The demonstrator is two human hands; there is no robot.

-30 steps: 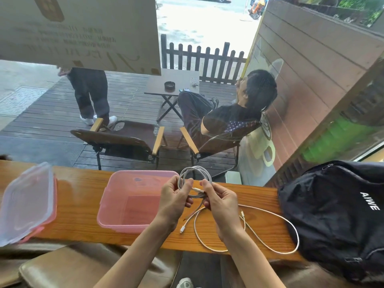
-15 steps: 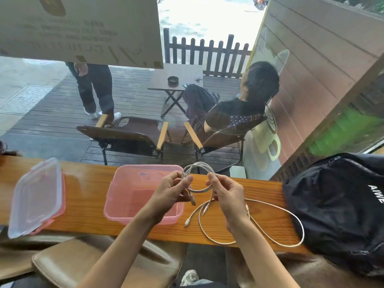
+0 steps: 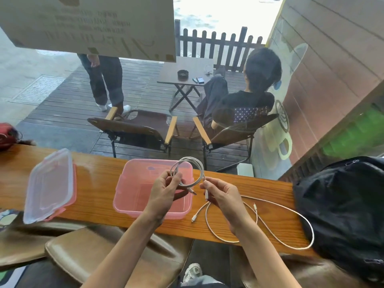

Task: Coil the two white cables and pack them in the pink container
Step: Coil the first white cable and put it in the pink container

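the coiled cable (image 3: 188,171) has shifted over the pink container (image 3: 133,183), left hand (image 3: 164,192) gripping it, right hand (image 3: 223,196) pinching its end; second cable (image 3: 280,223) sprawls on the wooden counter (image 3: 97,183) (window ahead, lid (image 3: 48,183) left, black backpack (image 3: 342,215) right).

1 white cable (image 3: 192,169) is coiled above the open pink container (image 3: 133,190); the other cable (image 3: 270,223) sprawls loose beside it.
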